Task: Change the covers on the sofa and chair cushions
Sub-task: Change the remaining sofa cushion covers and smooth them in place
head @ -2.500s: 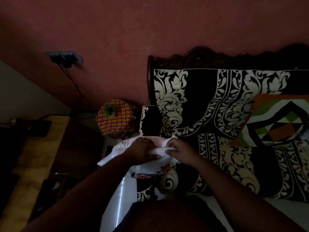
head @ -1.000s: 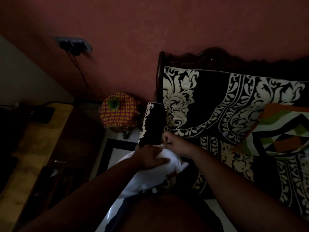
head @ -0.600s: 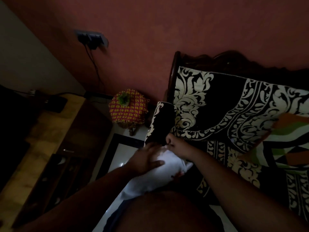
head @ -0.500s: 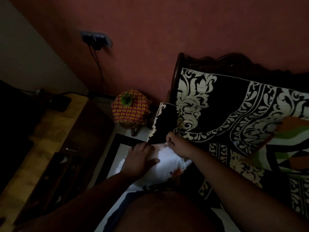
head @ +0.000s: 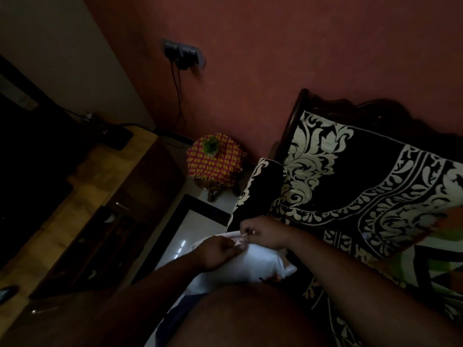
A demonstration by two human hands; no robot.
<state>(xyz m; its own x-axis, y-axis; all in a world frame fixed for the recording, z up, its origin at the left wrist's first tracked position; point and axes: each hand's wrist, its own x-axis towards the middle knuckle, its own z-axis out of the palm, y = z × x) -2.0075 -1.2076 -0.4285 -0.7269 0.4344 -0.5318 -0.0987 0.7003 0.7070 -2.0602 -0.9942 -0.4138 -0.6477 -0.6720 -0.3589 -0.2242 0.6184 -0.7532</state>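
Room: dim red-brown wall [head: 300, 46] is rising behind a dark wooden sofa draped in black cloth with cream scrollwork [head: 363, 176]; a small stool under a pink and yellow knitted cover [head: 215, 160] is standing beside the sofa arm.

Task thing: you are holding the plump white cushion [head: 250, 261] against your body, over the sofa's near corner, just below the armrest.

Left hand: your left hand [head: 216, 251] is no longer lying flat on the cushion as it was half a second ago; its fingertips are now pinching the fabric at the cushion's top edge.

Right hand: your right hand [head: 265, 231] is pinching the same edge, its fingertips nearly touching the left ones.

Change: your view is swinging left, and both hands are converging on one spot.

Meaning: you are probably closing or fastening the cover's opening, though no zip or tie is clear in this gloom.

Waiting: a geometric orange, green and black cushion [head: 431, 259] is lying further along the seat.
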